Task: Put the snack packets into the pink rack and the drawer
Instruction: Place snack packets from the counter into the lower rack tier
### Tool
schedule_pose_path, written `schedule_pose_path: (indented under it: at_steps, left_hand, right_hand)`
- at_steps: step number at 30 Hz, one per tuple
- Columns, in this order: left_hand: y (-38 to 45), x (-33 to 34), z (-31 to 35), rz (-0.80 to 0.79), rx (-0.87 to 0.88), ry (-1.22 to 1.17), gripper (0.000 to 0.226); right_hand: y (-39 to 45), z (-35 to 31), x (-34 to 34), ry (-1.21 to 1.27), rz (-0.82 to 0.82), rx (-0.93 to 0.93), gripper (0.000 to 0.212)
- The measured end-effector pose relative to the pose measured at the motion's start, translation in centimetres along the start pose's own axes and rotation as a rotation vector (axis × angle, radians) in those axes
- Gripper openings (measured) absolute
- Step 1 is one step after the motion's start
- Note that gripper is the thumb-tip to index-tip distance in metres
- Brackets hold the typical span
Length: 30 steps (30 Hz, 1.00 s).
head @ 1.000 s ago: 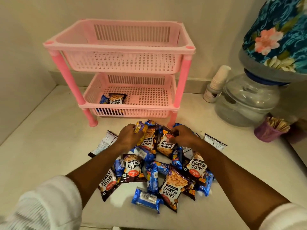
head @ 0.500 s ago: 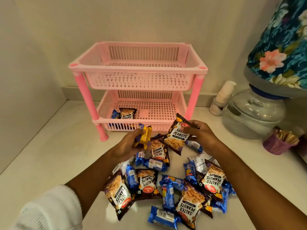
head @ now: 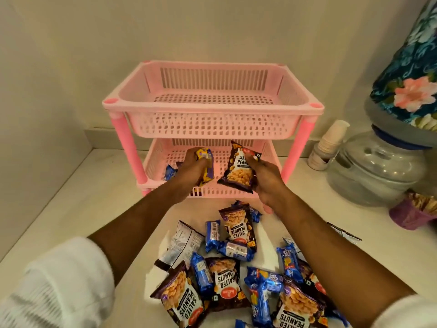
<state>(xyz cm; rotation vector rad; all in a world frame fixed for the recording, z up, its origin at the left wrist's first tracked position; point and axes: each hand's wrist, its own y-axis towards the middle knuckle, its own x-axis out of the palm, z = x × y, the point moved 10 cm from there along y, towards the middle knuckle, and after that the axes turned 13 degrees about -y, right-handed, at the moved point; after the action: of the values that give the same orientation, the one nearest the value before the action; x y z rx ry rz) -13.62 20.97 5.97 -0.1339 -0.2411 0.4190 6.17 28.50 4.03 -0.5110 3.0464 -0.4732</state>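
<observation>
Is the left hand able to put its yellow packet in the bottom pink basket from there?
Probably yes. The left hand holds the yellow packet right at the bottom basket's open front, below the top basket, with nothing between.

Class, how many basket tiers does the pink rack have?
2. The upper basket is on top; the lower basket lies directly beneath it, partly hidden from view.
</observation>
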Motion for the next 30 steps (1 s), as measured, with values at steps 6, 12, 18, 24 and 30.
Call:
schedule_pose_path:
  at_steps: [6,12,18,24,30]
  left_hand:
    - [4.7,0.0,0.7,-0.069,-0.035,0.487,0.068]
    - [7.8,0.6,-2.2,-0.171,-0.081,0.953,0.082]
    - [8.0,0.3,-4.6,-0.167,-0.162,1.173,0.089]
    - [8.1,0.4,-3.5,-0.196,-0.082,1.3,0.055]
    - [8.3,0.6,-2.2,-0.224,0.043,1.393,0.054]
  right_hand:
    - [6.0,-0.8,1.7,-0.15,0.088,0.073,0.042]
    - [10.2,0.2,1.9,-0.695,0.121,0.014,0.051]
    - [11.5,2.3,3.0,-0.957,0.007,0.052,0.051]
    - [10.4,-0.1,3.4,-1.291,0.047,-0.145,0.072]
    - [8.9,0.0,5.8,-1.499,-0.181,-0.315,0.058]
